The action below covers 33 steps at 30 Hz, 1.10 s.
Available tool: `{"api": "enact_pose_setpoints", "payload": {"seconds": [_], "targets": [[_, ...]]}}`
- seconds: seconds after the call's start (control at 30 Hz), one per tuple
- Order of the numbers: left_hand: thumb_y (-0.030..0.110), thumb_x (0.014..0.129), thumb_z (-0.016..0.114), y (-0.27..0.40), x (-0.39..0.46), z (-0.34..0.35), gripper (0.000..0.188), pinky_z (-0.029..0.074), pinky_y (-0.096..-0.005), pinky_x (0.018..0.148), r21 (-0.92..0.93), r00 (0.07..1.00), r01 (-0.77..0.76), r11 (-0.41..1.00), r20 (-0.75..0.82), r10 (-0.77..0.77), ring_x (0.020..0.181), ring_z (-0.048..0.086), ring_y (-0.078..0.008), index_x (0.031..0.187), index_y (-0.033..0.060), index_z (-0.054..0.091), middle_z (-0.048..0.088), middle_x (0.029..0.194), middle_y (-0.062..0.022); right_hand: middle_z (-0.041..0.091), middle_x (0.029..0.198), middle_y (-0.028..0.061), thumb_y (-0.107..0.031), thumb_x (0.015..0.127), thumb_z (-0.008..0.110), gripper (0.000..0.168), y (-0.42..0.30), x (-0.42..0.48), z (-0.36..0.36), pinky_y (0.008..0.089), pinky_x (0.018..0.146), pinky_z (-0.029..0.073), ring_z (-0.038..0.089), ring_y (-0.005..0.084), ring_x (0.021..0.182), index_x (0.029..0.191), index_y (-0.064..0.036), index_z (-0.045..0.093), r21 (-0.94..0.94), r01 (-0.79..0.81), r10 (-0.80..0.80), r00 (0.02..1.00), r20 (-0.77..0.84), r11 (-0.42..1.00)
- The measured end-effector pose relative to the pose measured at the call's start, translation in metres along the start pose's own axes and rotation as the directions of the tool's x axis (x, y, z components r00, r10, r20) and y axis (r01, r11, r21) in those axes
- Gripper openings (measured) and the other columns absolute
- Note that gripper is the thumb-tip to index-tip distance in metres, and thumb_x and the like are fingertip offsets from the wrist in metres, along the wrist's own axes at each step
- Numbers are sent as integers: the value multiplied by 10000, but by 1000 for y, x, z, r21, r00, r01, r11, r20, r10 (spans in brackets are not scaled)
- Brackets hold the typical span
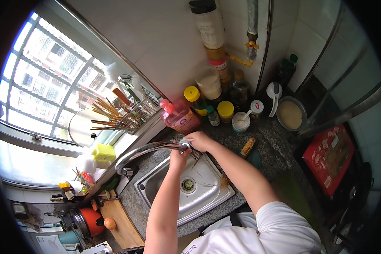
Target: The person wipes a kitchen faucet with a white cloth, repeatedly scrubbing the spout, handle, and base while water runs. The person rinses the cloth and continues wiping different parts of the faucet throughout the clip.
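Note:
My left hand (179, 157) grips the outlet end of a curved chrome faucet (139, 150) that arches over the sink. Right beside it, my right hand (200, 141) pinches a crumpled white cloth or wipe (184, 141) against the spout. Below both hands is a stainless-steel sink basin (206, 203). Its drain strainer (188, 184) holds pale green scraps, and thin streaks of water or debris mark the basin's right side. A straw brush (247, 146) lies across the sink's right rim, partly hidden by my right forearm.
Behind the sink stand a pink detergent bottle (181, 119), several jars including a yellow-lidded one (225, 110), and an open white tub (241, 122). A bowl (290, 113) sits farther right. At left are a chopstick basket (135, 117), a wooden cutting board (122, 222) and an onion (110, 223).

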<state>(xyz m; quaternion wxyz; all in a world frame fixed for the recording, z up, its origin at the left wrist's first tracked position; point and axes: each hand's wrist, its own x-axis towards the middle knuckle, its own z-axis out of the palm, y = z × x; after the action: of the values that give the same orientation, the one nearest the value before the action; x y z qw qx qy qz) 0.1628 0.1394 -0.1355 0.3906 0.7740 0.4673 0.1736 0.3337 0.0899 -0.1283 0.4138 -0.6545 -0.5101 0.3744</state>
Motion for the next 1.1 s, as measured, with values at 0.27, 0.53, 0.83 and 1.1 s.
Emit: {"api": "enact_pose_setpoints", "payload": {"seconds": [0.27,0.53,0.83,1.1], "targets": [[155,751,789,-6,10,6,471,432,-343,979,-158,994,86,984,78,-74,1108,609,-280,1142,-17,591,567,1283,-205,671,1069,151,-43,780,575,315,9,15,4,390,906,486,628,310,1031,1065,-84,700,-106,4,4,997,75,994],[48,761,762,10,5,-1,923,484,-303,889,-192,980,184,964,110,-166,1051,630,-203,1497,31,206,671,1086,-119,651,1116,140,-77,798,594,313,17,21,2,398,877,494,622,315,1029,1085,-137,700,-392,-65,160,963,216,918],[89,776,764,11,5,1,841,460,-294,915,-290,975,193,937,164,-150,1068,618,-182,1470,37,293,645,1170,-121,653,1026,170,-30,784,582,318,37,23,13,404,872,491,613,346,1004,1071,-100,700,-182,18,-3,997,80,983],[231,803,745,6,2,-2,398,464,-341,914,-73,987,119,990,116,-110,1039,645,-239,1143,41,662,669,1156,-127,616,980,185,-47,779,624,255,44,-20,22,410,827,493,601,359,954,1026,-48,686,-156,-82,60,988,-142,984]]}}
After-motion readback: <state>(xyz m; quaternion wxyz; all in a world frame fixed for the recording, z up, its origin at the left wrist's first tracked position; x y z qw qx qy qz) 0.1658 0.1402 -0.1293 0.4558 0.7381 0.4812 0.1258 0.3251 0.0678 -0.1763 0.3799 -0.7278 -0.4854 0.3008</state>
